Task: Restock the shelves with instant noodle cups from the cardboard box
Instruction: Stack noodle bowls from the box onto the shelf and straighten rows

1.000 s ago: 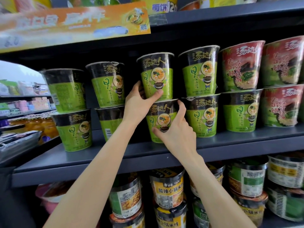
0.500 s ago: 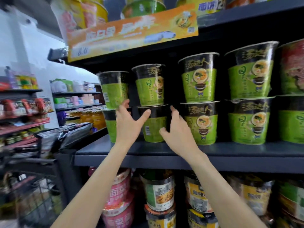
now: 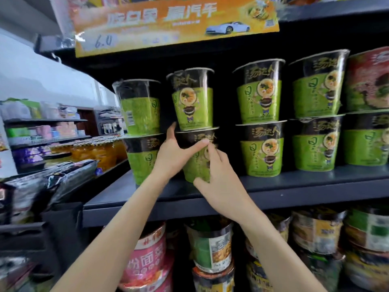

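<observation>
Green-and-black instant noodle cups stand two high on a dark shelf [image 3: 294, 186]. Both hands are on the lower cup [image 3: 197, 163] of the second stack from the left. My left hand [image 3: 174, 154] wraps its left side, thumb lying across the black band. My right hand [image 3: 219, 184] grips the cup's front and right side, fingers curled on the label. An upper cup [image 3: 192, 100] rests on top of it, its label facing me. The cardboard box is out of view.
More green cup stacks stand at left [image 3: 141, 127] and right [image 3: 261, 123], red cups [image 3: 370, 81] at far right. An orange promo banner [image 3: 176, 24] hangs above. Other noodle tubs [image 3: 210, 247] fill the shelf below. Another aisle's shelves [image 3: 52, 135] lie left.
The view has swung left along the shelf. Both hands moved from the third stack to the second stack and closed on its lower cup, whose label has turned toward me.
</observation>
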Action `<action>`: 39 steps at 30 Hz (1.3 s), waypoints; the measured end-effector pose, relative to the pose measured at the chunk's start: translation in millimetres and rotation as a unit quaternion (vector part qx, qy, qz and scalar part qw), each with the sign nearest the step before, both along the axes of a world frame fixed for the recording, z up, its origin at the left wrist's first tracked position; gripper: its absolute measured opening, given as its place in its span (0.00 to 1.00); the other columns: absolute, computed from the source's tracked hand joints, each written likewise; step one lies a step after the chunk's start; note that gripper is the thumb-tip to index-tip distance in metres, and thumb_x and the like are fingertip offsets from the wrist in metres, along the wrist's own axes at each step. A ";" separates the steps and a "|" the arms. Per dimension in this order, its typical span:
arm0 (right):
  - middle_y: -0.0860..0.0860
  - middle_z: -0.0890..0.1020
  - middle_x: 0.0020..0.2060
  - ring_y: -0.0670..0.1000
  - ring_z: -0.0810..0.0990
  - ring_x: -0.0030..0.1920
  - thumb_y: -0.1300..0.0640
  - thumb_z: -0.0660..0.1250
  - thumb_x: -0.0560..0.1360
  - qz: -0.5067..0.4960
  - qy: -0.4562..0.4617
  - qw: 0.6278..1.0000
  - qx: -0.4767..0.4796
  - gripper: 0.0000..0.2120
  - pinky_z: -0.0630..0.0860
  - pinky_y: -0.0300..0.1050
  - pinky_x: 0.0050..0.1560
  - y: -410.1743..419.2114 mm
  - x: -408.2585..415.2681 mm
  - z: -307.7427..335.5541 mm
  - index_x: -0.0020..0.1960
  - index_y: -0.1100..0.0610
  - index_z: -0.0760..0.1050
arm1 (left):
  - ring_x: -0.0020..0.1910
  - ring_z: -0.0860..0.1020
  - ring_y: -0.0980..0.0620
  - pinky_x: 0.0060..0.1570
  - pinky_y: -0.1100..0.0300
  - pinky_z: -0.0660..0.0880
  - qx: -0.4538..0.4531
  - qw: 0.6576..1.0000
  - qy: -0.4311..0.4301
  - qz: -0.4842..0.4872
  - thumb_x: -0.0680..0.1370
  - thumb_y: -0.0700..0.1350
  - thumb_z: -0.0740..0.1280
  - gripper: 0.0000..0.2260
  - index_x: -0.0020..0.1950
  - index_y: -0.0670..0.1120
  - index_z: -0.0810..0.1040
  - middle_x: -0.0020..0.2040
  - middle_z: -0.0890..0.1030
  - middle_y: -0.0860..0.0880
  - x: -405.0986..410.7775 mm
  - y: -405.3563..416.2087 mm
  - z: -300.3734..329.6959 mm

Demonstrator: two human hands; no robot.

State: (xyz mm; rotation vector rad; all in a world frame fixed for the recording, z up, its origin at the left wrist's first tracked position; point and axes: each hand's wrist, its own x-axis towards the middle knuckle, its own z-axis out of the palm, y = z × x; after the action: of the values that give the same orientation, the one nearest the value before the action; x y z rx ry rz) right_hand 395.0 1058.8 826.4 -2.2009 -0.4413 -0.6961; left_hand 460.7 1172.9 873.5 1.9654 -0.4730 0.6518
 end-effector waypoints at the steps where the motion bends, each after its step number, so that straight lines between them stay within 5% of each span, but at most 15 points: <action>1: 0.51 0.56 0.74 0.53 0.61 0.71 0.57 0.63 0.76 -0.004 -0.005 1.000 -0.001 0.39 0.64 0.50 0.69 1.4 -2.6 -1.8 0.78 0.54 0.42 | 0.64 0.71 0.54 0.54 0.65 0.65 -0.004 1.000 0.000 -0.004 0.69 0.57 0.73 0.43 0.77 0.48 0.53 0.67 0.73 0.50 2.9 1.9 0.1; 5: 0.51 0.68 0.65 0.52 0.69 0.65 0.54 0.64 0.76 -0.109 -0.087 0.990 0.028 0.30 0.70 0.46 0.59 -2.1 2.0 -1.7 0.74 0.54 0.56 | 0.69 0.68 0.51 0.58 0.65 0.62 -0.004 1.000 -0.003 -0.011 0.69 0.58 0.73 0.44 0.77 0.50 0.53 0.69 0.71 0.50 10.8 7.9 -1.2; 11: 0.56 0.65 0.71 0.59 0.68 0.68 0.43 0.73 0.68 -0.099 0.014 0.992 0.076 0.54 0.68 0.55 0.65 -3.3 28.4 7.1 0.77 0.53 0.38 | 0.67 0.69 0.53 0.58 0.65 0.63 0.012 0.999 -0.008 -0.042 0.70 0.57 0.72 0.42 0.77 0.51 0.52 0.68 0.72 0.50 12.6 7.5 -1.3; 16: 0.55 0.70 0.68 0.60 0.72 0.65 0.43 0.73 0.69 -0.130 -0.006 0.989 0.075 0.52 0.71 0.56 0.62 -4.1 31.1 4.9 0.77 0.51 0.39 | 0.62 0.65 0.63 0.58 0.68 0.62 -0.024 0.997 -0.053 -0.059 0.75 0.55 0.68 0.37 0.77 0.49 0.51 0.61 0.68 0.60 1.6 1.6 9.2; 21: 0.56 0.70 0.67 0.61 0.73 0.63 0.42 0.71 0.70 -0.139 -0.017 0.989 0.054 0.51 0.71 0.55 0.59 -4.6 29.8 4.4 0.76 0.51 0.38 | 0.68 0.68 0.53 0.69 0.53 0.65 -0.101 0.990 -0.038 -0.087 0.74 0.52 0.69 0.37 0.77 0.51 0.53 0.69 0.70 0.54 14.8 -3.8 34.7; 24: 0.55 0.70 0.67 0.61 0.74 0.63 0.41 0.71 0.70 -0.146 -0.021 0.988 0.050 0.51 0.72 0.54 0.58 -4.7 30.5 4.5 0.76 0.51 0.39 | 0.66 0.69 0.55 0.67 0.58 0.64 -0.098 0.991 0.003 -0.094 0.72 0.49 0.73 0.40 0.77 0.52 0.53 0.69 0.71 0.53 21.2 -3.8 44.3; 27: 0.55 0.71 0.66 0.61 0.75 0.61 0.41 0.71 0.69 -0.162 -0.029 0.985 0.050 0.50 0.72 0.54 0.55 -3.6 31.4 3.9 0.76 0.51 0.41 | 0.59 0.70 0.59 0.57 0.65 0.65 -0.072 0.996 -0.031 -0.050 0.70 0.49 0.75 0.41 0.76 0.51 0.55 0.62 0.72 0.55 18.4 -6.8 46.0; 35: 0.56 0.71 0.63 0.62 0.77 0.56 0.41 0.71 0.70 -0.209 -0.048 0.976 0.042 0.48 0.73 0.52 0.50 0.6 29.1 1.4 0.76 0.52 0.43 | 0.62 0.73 0.51 0.62 0.49 0.71 -0.035 0.989 -0.123 0.074 0.64 0.60 0.76 0.44 0.73 0.50 0.58 0.65 0.73 0.48 17.3 -17.8 38.6; 39: 0.55 0.71 0.62 0.61 0.78 0.55 0.40 0.71 0.70 -0.218 -0.048 0.974 0.039 0.48 0.73 0.51 0.48 1.1 26.5 1.8 0.76 0.52 0.43 | 0.62 0.73 0.51 0.59 0.58 0.70 -0.025 0.986 -0.134 0.098 0.64 0.61 0.75 0.44 0.73 0.50 0.59 0.65 0.73 0.48 14.0 -20.3 38.8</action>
State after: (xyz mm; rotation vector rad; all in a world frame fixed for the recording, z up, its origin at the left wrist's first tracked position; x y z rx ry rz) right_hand 421.5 1059.9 828.2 -2.2151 0.0306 -1.0356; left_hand 474.7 1152.6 912.3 1.9005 -0.4235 1.0519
